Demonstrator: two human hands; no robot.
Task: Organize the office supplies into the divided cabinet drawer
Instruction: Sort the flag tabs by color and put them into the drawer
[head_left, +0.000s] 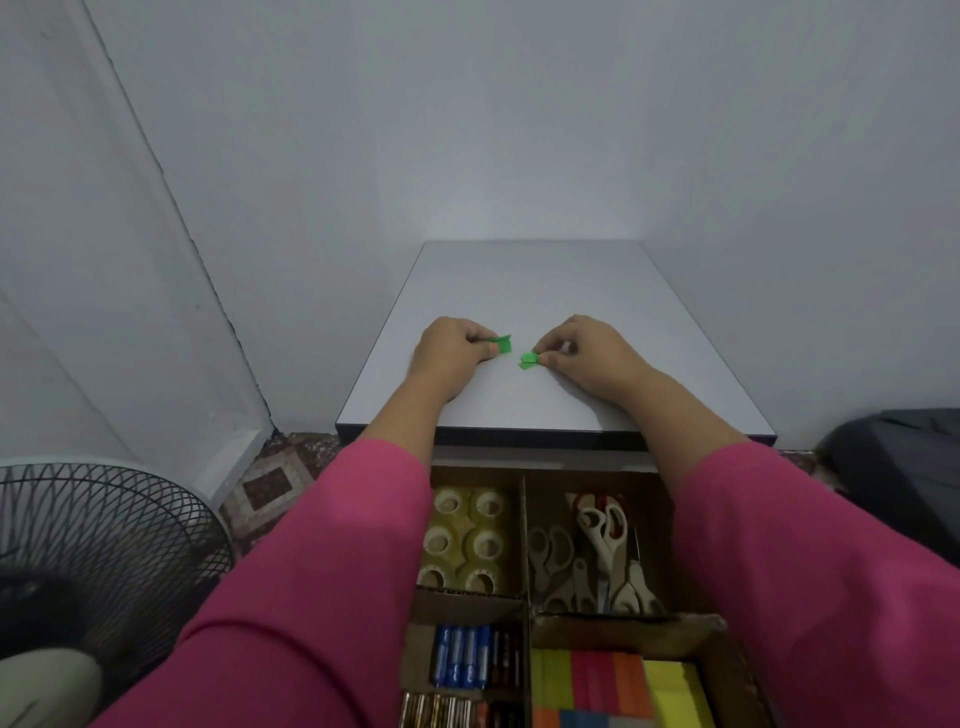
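Below, drawer (524, 519) — tape (467, 540) | scissors (597, 551) | batteries (462, 657) | both hands' fingers (543, 357) pinching green bits (501, 344), perhaps paper

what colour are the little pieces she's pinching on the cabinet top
Green small pieces, pinched in both hands; head view.

Pale grey walls (467, 104), patterned floor (270, 488), black fan (104, 540) at left.
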